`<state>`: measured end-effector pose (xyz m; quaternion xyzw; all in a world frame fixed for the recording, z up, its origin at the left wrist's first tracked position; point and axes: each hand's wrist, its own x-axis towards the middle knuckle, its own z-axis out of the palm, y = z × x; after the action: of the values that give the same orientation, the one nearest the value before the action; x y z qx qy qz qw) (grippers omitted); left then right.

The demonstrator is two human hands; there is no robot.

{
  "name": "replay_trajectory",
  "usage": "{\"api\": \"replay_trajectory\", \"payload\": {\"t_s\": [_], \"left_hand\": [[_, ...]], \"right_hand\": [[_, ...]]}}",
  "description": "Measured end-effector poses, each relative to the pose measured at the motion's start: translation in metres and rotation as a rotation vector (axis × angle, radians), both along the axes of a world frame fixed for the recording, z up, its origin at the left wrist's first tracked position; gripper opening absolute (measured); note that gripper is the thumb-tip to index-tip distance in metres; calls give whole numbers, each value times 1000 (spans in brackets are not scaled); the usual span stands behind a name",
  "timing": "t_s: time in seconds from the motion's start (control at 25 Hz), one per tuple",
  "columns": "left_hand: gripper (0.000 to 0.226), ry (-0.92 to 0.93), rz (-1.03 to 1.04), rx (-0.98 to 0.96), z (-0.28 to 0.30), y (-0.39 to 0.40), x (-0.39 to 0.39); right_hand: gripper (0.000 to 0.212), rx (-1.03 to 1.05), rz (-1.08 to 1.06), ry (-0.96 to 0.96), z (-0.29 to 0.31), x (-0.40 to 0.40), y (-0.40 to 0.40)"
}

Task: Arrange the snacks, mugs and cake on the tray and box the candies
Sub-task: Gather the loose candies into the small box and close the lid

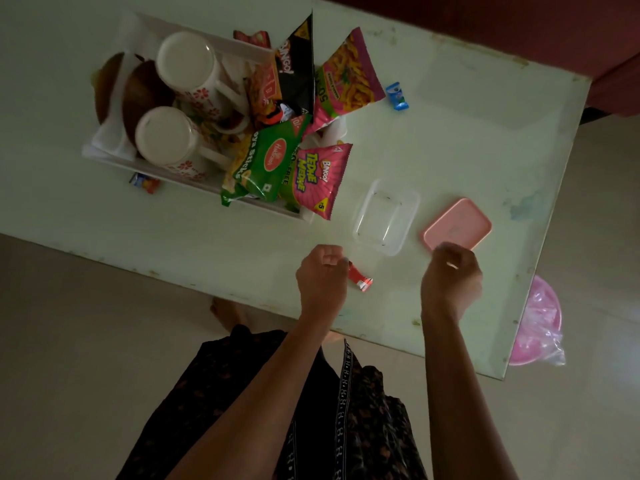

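Head view, looking down: a pale table point(450, 140) is seen with a white tray point(114, 157) at its far left. On the tray, two upturned mugs point(180, 64) are set beside a brown cake point(138, 95), and snack packets point(311, 178) are piled at its near end, some overhanging the rim.

Near the table's front edge, a clear box point(386, 221) stands open and empty, with its pink lid point(457, 223) laid just beside it.

The left hand point(322, 275) is loosely curled, and a red candy point(360, 277) is pinched at its fingertips, just short of the box. The right hand point(452, 271) is half closed over the lid's near edge; whether anything is held cannot be told.

Three more candies lie loose: a blue one point(398, 95) well beyond the box, one point(145, 181) by the tray's near side, and a red one point(251, 38) behind the tray.

The candies are judged very light, their wrappers crinkly and a little slippery, so each is best pinched across its middle or by a twisted end. The box is likely thin, light plastic, easily nudged, so it may need steadying by its wall.
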<state>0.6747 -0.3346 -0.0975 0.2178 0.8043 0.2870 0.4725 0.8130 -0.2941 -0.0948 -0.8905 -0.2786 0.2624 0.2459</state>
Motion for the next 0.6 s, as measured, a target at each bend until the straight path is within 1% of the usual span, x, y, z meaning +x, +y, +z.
{"api": "replay_trajectory", "payload": {"t_s": [0.04,0.12,0.2,0.28,0.36,0.4,0.44,0.52,0.6], "left_hand": [[17,74,-94,56,-1,-6,1],[22,222,-362,159,-5,-16,5],[26,356,-637,215,-11,-22,7],[24,406,-823,234,-16,-24,7],[22,432,-970,217,-21,-27,3],[20,431,-1004,205,-23,-28,1],[19,399,-978,195,-22,-29,-1],[23,309,-822,194,-14,-28,0],[25,306,-683,267,2,-22,4]], "right_hand": [[26,-15,-22,-34,-2,7,-7],[35,-91,-61,-61,-8,21,-21],[37,-174,-9,-64,-15,30,-37],[31,-204,129,-59,-24,32,-52],[20,-194,207,-66,-28,26,-61],[17,-191,236,-65,-28,20,-64],[15,-188,271,-50,-27,14,-67],[11,-168,304,53,-18,-1,-70],[9,-74,229,161,-1,-15,-65]]}}
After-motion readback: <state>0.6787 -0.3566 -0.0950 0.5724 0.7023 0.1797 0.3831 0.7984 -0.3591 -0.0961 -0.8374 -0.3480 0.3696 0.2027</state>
